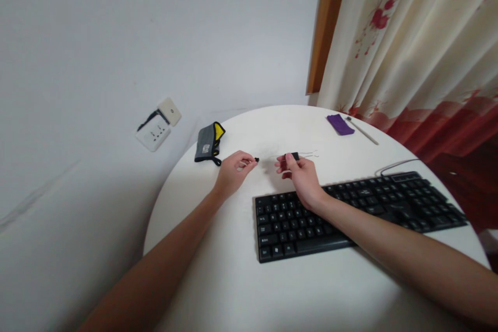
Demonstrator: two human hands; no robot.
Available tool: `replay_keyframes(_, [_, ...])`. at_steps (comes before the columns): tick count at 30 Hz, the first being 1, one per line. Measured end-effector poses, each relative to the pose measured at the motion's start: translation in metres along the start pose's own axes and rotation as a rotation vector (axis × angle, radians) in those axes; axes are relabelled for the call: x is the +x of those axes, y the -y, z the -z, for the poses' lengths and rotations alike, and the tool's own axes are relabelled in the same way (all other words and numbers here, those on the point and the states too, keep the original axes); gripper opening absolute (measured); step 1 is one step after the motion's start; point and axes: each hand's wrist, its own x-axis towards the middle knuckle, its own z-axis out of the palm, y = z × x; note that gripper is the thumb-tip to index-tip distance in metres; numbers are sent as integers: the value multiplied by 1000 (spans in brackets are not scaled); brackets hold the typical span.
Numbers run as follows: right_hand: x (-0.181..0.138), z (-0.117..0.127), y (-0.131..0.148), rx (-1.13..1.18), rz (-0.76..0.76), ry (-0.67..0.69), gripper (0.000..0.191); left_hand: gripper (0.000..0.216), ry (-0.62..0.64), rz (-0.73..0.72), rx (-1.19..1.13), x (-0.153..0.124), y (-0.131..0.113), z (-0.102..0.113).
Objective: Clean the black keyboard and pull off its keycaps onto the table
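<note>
My left hand [235,168] pinches a small black piece [257,160] that looks like a keycap, between thumb and fingertips above the white table. A short way to its right, my right hand [298,168] grips a wire keycap puller [295,156] by its black handle. The puller's thin wires stick out on both sides, their bent ends pointing right. Below that hand and forearm lies a black keyboard [311,220], partly covered by the arm. The two hands are apart, at about the same height in view.
A grey and yellow cloth [206,144] lies at the table's left rim. Toward the back right are a folded purple cloth [340,125] and a thin brush [361,130]. The round white table [218,280] stands by a wall with a socket [154,132]; a curtain [392,36] hangs at right.
</note>
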Motion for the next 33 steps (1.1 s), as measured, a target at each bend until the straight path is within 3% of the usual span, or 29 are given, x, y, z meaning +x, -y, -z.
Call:
replay_keyframes(3, [2, 1, 0, 51, -7, -71, 42, 22, -52, 38, 148, 1, 17, -1])
replay_keyframes(6, [3, 1, 1, 54, -42, -55, 42, 45, 8, 35, 217, 1, 32, -4])
replay_keyframes(8, [2, 0, 1, 46, -52, -38, 43, 50, 49, -7, 273, 3, 38, -6])
replay_keyframes(12, [1, -1, 3, -1, -65, 5, 44, 34, 146, -96, 318, 7, 35, -5])
replay_keyframes(16, [1, -1, 3, -8, -71, 25, 45, 18, 102, 10, 274, 11, 34, -2])
replay_keyframes(19, [2, -1, 2, 8, -81, 22, 45, 17, -9, 182, 89, 13, 36, 0])
replay_keyframes(24, [0, -1, 2, 31, -94, 33, 43, 33, -119, 369, -532, 15, 32, 2])
replay_keyframes(26, [0, -1, 3, 31, -98, 39, 43, 30, -129, 436, -732, 15, 27, 2])
replay_keyframes(33, [1, -1, 3, 26, -105, 52, 43, 13, -163, 548, -927, 14, 22, 5])
